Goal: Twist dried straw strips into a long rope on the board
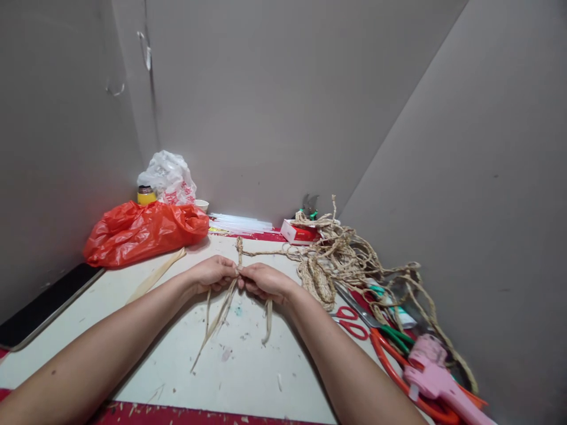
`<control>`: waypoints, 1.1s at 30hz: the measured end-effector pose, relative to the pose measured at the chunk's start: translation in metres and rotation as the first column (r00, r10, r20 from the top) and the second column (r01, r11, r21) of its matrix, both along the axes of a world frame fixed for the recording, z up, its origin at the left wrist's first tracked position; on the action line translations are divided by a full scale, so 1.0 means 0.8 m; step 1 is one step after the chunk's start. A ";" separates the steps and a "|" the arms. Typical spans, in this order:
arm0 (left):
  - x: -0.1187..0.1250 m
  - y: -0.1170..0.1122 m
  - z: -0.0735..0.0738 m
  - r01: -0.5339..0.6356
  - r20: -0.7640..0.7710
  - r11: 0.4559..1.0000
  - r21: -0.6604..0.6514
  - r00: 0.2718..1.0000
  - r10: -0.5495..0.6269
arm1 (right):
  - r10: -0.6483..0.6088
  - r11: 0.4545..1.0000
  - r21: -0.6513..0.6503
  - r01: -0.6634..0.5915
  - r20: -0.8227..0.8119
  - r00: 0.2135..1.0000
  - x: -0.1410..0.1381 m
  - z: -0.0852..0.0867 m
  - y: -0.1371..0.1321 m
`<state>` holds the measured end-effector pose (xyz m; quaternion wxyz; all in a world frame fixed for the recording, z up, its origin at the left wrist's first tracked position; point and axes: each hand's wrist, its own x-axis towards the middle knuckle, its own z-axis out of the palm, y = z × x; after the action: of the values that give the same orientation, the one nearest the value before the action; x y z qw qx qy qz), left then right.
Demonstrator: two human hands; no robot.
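Left hand [214,273]: it is pinching, with fingers curled shut, the loose strips [220,316] just where they are leaving the braided cord [240,247].
Right hand [264,281]: it is pinching the same place from the other side, and the fingertips of the two hands are almost touching.
Braided cord: it is running from the pinch straight away from the person, then bending toward the right-hand side into the rope pile [336,260].
Loose strips: they are hanging from the pinch back toward the person and lying on the surface [186,354]. Most are lying under the left hand, and a shorter one under the right.
Long axis: cord and strips are making one line, away from and toward the person, passing between the hands.
Nearer hand: both are equally close at the pinch. The rope pile is lying near the right hand and well apart from the left.
Right-hand side: the red scissors [352,321] and the pink glue gun [432,372] are lying there, nearer to the person.
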<state>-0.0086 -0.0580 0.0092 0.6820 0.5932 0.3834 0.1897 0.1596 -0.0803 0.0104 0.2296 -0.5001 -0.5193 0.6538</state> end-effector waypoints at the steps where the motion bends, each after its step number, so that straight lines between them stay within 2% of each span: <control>1: 0.001 -0.001 0.000 -0.005 -0.025 0.999 0.036 1.000 0.006 | 0.006 1.000 -0.015 -0.006 -0.004 1.000 0.002 -0.001 0.001; 5: 0.002 -0.003 0.000 -0.048 -0.096 0.980 0.191 0.993 0.067 | -0.026 0.999 -0.047 0.023 -0.055 0.998 0.003 -0.005 0.004; 9: -0.003 -0.004 0.012 -0.044 -0.235 0.935 0.353 0.963 0.134 | -0.097 0.993 -0.079 0.089 -0.116 0.989 -0.005 -0.006 0.002; 14: -0.003 -0.014 0.033 0.120 -0.536 0.844 0.523 0.816 0.215 | -0.194 0.977 -0.125 0.173 -0.184 0.964 -0.019 -0.010 -0.002; 18: 0.017 -0.035 0.031 0.212 -0.632 0.767 0.605 0.714 0.302 | -0.261 0.961 -0.162 0.226 -0.244 0.934 -0.025 -0.018 -0.002; 21: 0.031 -0.055 0.029 0.280 -0.676 0.713 0.643 0.645 0.356 | -0.263 0.959 -0.181 0.219 -0.277 0.924 -0.024 -0.023 0.000; 22: 0.033 -0.061 0.031 0.305 -0.685 0.705 0.640 0.642 0.345 | -0.251 0.961 -0.190 0.201 -0.286 0.925 -0.022 -0.023 0.002; 23: 0.033 -0.065 0.035 0.338 -0.700 0.718 0.608 0.655 0.284 | -0.232 0.963 -0.203 0.177 -0.296 0.927 -0.019 -0.023 0.003; 25: 0.026 -0.066 0.046 0.428 -0.717 0.801 0.417 0.697 0.001 | -0.185 0.966 -0.230 0.114 -0.318 0.930 -0.011 -0.022 0.005; 26: 0.020 -0.062 0.052 0.469 -0.686 0.838 0.280 0.708 -0.167 | -0.162 0.967 -0.241 0.083 -0.330 0.930 -0.007 -0.021 0.007; 27: 0.013 -0.055 0.057 0.484 -0.630 0.859 0.164 0.722 -0.286 | -0.141 0.967 -0.249 0.056 -0.341 0.930 -0.003 -0.020 0.008; 28: 0.007 -0.046 0.059 0.443 -0.589 0.890 0.111 0.751 -0.301 | -0.122 0.967 -0.254 0.032 -0.350 0.929 0.001 -0.018 0.009; 29: 0.001 -0.036 0.059 0.336 -0.559 0.930 0.152 0.805 -0.199 | -0.106 0.967 -0.255 0.012 -0.357 0.928 0.004 -0.016 0.009; 30: -0.003 -0.025 0.056 0.168 -0.524 0.948 0.272 0.852 0.000 | -0.091 0.968 -0.252 -0.004 -0.364 0.927 0.007 -0.014 0.010; 31: -0.005 -0.016 0.050 -0.029 -0.449 0.924 0.380 0.868 0.212 | -0.077 0.969 -0.246 -0.017 -0.370 0.926 0.009 -0.013 0.010; 32: -0.005 -0.009 0.042 -0.188 -0.332 0.895 0.404 0.882 0.335 | -0.063 0.971 -0.237 -0.030 -0.375 0.925 0.011 -0.012 0.010; 33: -0.003 -0.004 0.033 -0.277 -0.224 0.902 0.332 0.906 0.360 | -0.050 0.973 -0.227 -0.040 -0.378 0.924 0.011 -0.011 0.010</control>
<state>-0.0108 -0.0614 0.0353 0.4850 0.6366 0.5362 0.2684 0.1685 -0.0725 0.0013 0.2683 -0.3878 -0.3841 0.7938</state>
